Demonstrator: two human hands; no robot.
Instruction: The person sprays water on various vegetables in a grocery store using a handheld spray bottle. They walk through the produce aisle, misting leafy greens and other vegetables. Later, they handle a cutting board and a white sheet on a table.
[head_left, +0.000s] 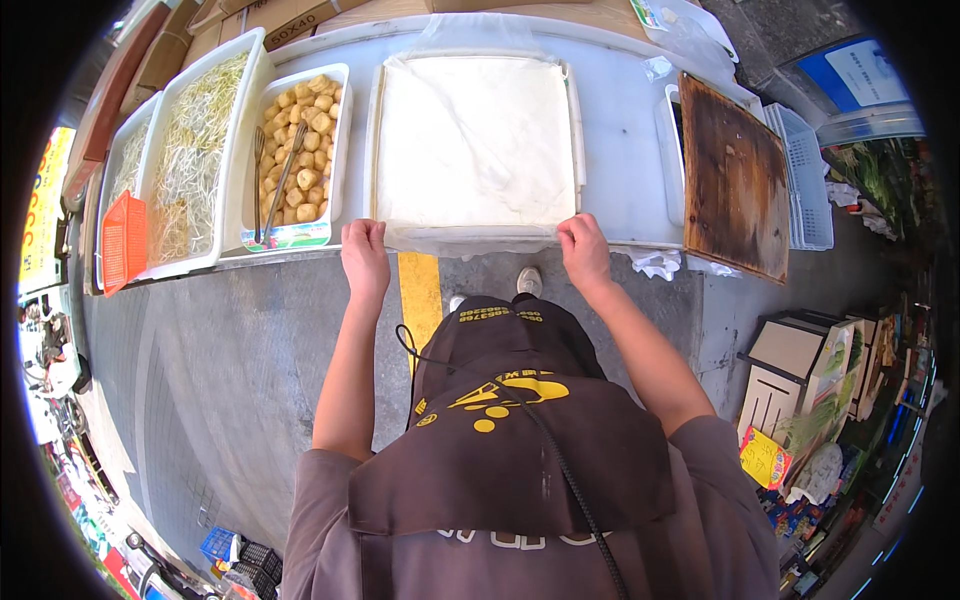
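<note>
A large square white slab, covered with thin cloth (476, 142), lies in a shallow frame on the white table in front of me. My left hand (365, 238) pinches the edge of the thin covering at the slab's near left corner. At the near right corner, my right hand (579, 238) pinches the same covering between thumb and fingers. The sheer material hangs slightly over the table's front edge between both hands. Left of the slab stands a white tray (341, 150) of fried tofu puffs (306, 178) with metal tongs (289, 176) lying on them.
Bean sprouts (191, 150) fill a white bin at the left, beside an orange plastic basket (124, 240). A stained wooden board (731, 176) rests over a white container at the right, near stacked pale blue crates (802, 176). Cardboard boxes (300, 22) line the far side.
</note>
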